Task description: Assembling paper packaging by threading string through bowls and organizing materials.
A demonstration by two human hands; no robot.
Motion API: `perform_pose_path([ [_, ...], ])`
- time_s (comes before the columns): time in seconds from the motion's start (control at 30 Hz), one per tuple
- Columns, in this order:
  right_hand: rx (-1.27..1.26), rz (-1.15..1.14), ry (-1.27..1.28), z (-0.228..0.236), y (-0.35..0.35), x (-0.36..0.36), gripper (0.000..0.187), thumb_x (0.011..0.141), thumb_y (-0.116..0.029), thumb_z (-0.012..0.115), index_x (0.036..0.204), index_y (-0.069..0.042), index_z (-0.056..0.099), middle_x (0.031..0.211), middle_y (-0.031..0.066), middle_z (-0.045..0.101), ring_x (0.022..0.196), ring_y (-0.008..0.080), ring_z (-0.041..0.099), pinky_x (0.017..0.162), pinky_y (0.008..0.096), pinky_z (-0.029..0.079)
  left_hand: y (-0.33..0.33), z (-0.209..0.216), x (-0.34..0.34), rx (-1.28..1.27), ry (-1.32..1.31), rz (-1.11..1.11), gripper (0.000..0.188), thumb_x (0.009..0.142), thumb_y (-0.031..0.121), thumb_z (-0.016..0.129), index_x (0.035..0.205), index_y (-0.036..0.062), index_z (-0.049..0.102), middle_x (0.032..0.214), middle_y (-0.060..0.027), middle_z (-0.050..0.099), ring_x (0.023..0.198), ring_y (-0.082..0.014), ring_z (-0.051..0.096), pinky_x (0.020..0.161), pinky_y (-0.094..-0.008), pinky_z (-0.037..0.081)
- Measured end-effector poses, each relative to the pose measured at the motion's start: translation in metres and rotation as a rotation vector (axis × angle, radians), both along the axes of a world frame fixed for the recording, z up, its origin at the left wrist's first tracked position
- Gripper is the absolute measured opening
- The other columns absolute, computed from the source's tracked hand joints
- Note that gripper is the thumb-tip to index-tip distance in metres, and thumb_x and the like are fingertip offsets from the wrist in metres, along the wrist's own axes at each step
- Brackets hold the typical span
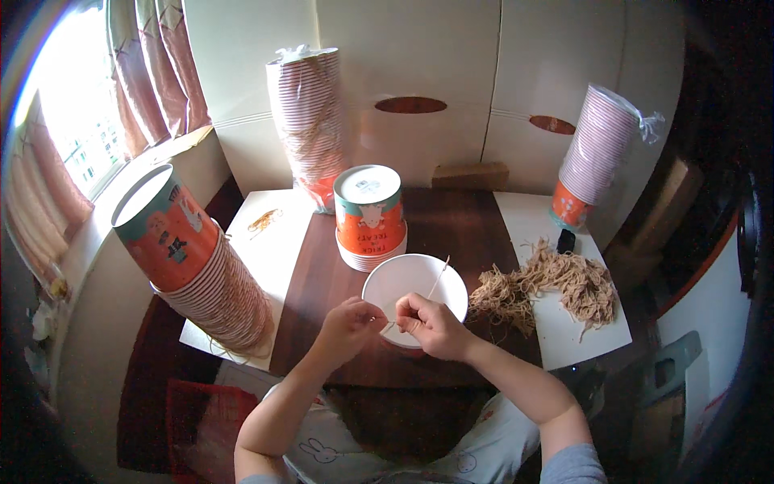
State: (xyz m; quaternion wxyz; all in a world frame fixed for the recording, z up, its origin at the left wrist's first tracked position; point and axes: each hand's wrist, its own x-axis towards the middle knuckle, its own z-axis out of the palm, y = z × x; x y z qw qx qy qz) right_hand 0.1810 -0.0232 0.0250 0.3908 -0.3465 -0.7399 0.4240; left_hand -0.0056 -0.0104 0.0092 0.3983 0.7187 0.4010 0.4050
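A white-lined paper bucket (pixel 413 278) stands mouth up at the near middle of the dark table. Over its mouth, my left hand (pixel 351 324) and my right hand (pixel 435 324) work close together, fingertips pinched. Both grip a thin piece of twine (pixel 439 277); one end sticks up past my right hand, and a short stretch shows between the hands. Whether it is knotted or tied to the bucket's rim cannot be made out. Just behind stands a short stack of upside-down orange and green buckets (pixel 371 222). A tangled heap of tan twine (pixel 564 282) lies to the right.
A tall leaning bucket stack (pixel 189 250) stands at the left, with twine hanging along it. Plastic-wrapped bucket stacks rise at the back left (pixel 306 121) and back right (pixel 592 153). A small black object (pixel 567 241) sits by the twine heap. Loose strands (pixel 264 221) lie on the left white board.
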Motion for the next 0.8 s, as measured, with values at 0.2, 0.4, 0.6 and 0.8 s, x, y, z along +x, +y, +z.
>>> perform_pose_path([
  [0.2, -0.048, 0.033, 0.017, 0.003, 0.001, -0.001, 0.005, 0.086, -0.007, 0.047, 0.086, -0.002, 0.045, 0.074, 0.0001, 0.047, 0.07, 0.0063, 0.045, 0.064, 0.0208, 0.04, -0.012, 0.022, 0.011, 0.536, 0.149, 0.088, 0.018, 0.062, 0.005, 0.066, 0.079, 0.0086, 0.06, 0.08, -0.0065, 0.053, 0.079, -0.0234, 0.051, 0.066, -0.0336, 0.041],
  [0.4, -0.041, 0.052, 0.083, 0.001, 0.002, -0.003, 0.011, 0.085, -0.005, 0.047, 0.095, -0.003, 0.041, 0.076, 0.0018, 0.047, 0.073, 0.0078, 0.048, 0.068, 0.0221, 0.041, -0.01, 0.019, 0.01, 0.571, 0.212, 0.128, 0.018, 0.058, 0.006, 0.069, 0.072, 0.0089, 0.059, 0.079, -0.0054, 0.053, 0.077, -0.0237, 0.05, 0.067, -0.0338, 0.039],
  [0.6, -0.046, 0.042, 0.267, 0.0, 0.008, -0.003, 0.017, 0.085, -0.003, 0.046, 0.098, -0.005, 0.035, 0.078, 0.0024, 0.045, 0.074, 0.0092, 0.047, 0.072, 0.0236, 0.04, 0.0, 0.021, 0.007, 0.454, 0.169, 0.027, 0.015, 0.06, 0.007, 0.069, 0.071, 0.0091, 0.059, 0.08, -0.0055, 0.052, 0.078, -0.0236, 0.049, 0.07, -0.0334, 0.038],
  [0.8, -0.082, -0.031, 0.48, 0.003, 0.014, 0.0, 0.015, 0.083, -0.003, 0.049, 0.093, -0.008, 0.039, 0.077, 0.001, 0.045, 0.072, 0.0082, 0.046, 0.072, 0.0221, 0.039, 0.01, 0.015, 0.0, 0.282, 0.112, -0.098, 0.013, 0.064, 0.01, 0.068, 0.071, 0.0079, 0.058, 0.085, -0.0061, 0.049, 0.087, -0.0216, 0.046, 0.078, -0.0321, 0.036],
])
